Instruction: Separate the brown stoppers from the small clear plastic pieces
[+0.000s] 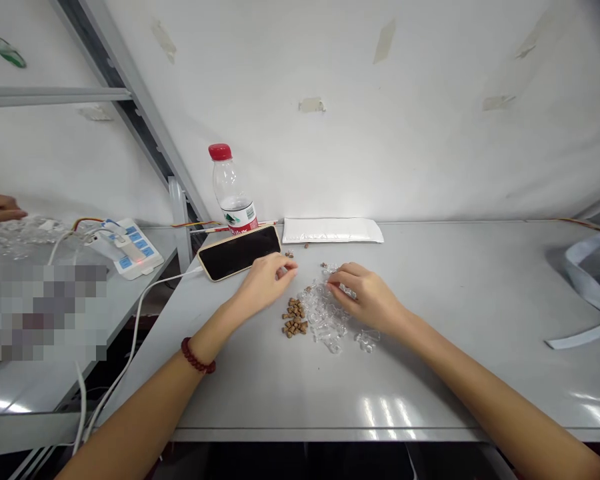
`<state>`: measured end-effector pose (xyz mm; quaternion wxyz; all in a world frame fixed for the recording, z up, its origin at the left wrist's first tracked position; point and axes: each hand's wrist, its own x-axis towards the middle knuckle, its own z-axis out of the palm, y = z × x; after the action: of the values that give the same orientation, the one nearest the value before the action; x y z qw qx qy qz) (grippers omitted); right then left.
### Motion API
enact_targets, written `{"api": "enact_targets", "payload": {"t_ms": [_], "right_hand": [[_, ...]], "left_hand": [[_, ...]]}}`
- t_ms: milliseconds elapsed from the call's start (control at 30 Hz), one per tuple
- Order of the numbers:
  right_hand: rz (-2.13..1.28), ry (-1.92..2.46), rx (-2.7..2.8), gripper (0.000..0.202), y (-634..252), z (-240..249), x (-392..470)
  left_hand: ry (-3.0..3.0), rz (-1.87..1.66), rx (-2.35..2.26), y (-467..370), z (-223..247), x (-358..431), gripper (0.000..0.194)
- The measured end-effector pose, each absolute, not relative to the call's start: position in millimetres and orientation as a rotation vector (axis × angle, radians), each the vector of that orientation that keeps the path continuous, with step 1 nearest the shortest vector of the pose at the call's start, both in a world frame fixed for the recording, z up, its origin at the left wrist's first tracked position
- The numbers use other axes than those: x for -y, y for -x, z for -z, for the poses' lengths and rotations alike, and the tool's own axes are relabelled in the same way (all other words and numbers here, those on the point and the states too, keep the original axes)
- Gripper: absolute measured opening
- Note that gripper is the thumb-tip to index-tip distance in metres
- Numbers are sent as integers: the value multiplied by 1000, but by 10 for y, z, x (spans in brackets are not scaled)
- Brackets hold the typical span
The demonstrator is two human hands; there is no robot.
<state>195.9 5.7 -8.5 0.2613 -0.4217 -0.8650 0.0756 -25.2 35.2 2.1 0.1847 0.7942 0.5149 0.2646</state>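
Observation:
My left hand point(267, 280) hovers beside a phone, its fingers curled and the thumb drawn in. Whatever it may hold is hidden. Just below it lies a small heap of brown corks point(295, 319). My right hand point(364, 293) is over a pile of tiny clear bottles point(325, 317), with thumb and fingertips brought together in a pinch. Clear pieces around those fingertips make it hard to tell what is between them. A few loose corks lie beyond the pile, close to the fingers of both hands.
A charging phone point(240, 253) lies left of the hands, with a red-capped bottle point(233, 193) behind it. A white padded packet point(333, 231) rests against the wall. Grey straps point(593, 273) lie far right. On the left table are a power strip point(133, 248) and another person's hand point(0, 208).

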Motion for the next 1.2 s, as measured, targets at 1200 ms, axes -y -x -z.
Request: {"api": "enact_targets", "payload": {"t_ms": [1200], "right_hand": [[-249,1055,2468,18,-2055,50,-76]], "left_hand": [[-1791,-384,-1227,213,-301,-136,11]]}}
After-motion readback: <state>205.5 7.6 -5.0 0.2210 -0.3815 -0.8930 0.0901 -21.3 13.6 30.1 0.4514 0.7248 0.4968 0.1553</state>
